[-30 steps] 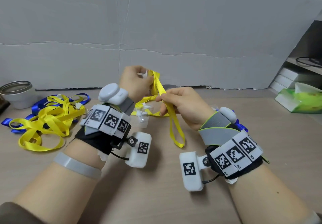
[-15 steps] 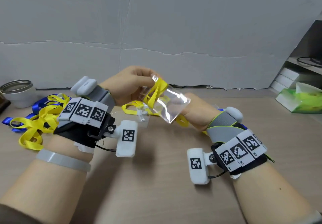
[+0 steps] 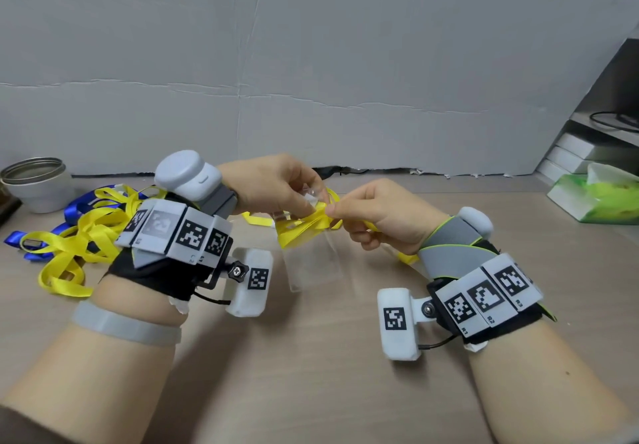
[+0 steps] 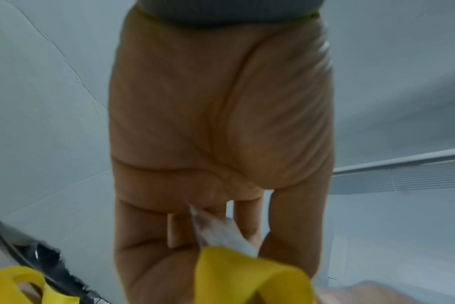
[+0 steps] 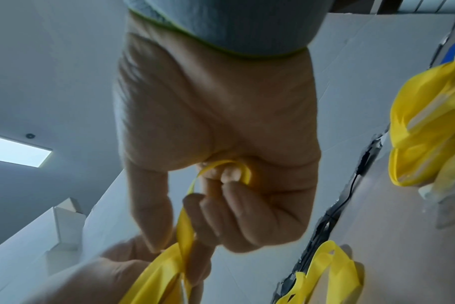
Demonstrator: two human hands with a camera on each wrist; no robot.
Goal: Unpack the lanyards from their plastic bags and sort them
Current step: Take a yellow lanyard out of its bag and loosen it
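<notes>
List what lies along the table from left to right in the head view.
Metal tin → pile of blue and yellow lanyards → left hand → yellow lanyard held between the hands → right hand → green tissue pack.

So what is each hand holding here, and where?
Left hand pinches the clear plastic bag at its top edge; right hand grips the yellow fabric lanyard at its strap.

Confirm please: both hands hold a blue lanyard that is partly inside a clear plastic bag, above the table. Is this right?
Not quite: the lanyard is yellow, as the head view shows. Both the left hand and the right hand do hold it, partly inside the clear plastic bag.
</notes>
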